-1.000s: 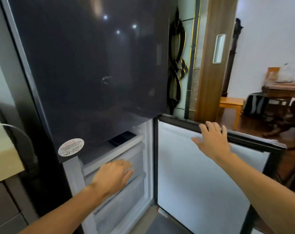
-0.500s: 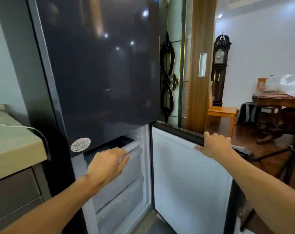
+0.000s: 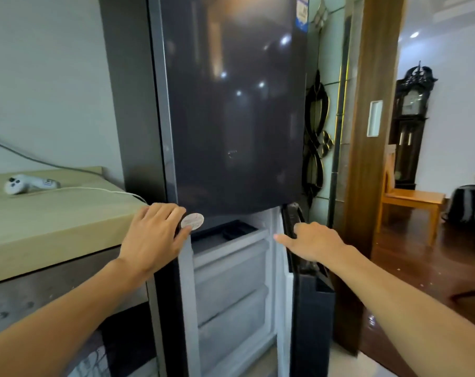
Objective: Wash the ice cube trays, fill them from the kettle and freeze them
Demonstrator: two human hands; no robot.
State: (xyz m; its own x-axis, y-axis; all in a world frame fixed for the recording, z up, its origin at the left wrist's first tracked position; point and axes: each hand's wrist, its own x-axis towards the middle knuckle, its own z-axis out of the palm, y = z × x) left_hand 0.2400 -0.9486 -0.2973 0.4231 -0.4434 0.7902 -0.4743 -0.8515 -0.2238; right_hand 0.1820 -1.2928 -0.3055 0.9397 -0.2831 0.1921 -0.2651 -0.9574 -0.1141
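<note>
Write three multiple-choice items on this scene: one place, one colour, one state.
1. Where is the white controller? A on the counter; B on the floor; C in a drawer.
2. The round sticker is: A red; B white; C green.
3. The freezer door is: A shut; B open; C missing.

Key:
1 A, it lies on the counter left of the fridge.
2 B, it shows white.
3 B, the drawers are exposed beside it.
</note>
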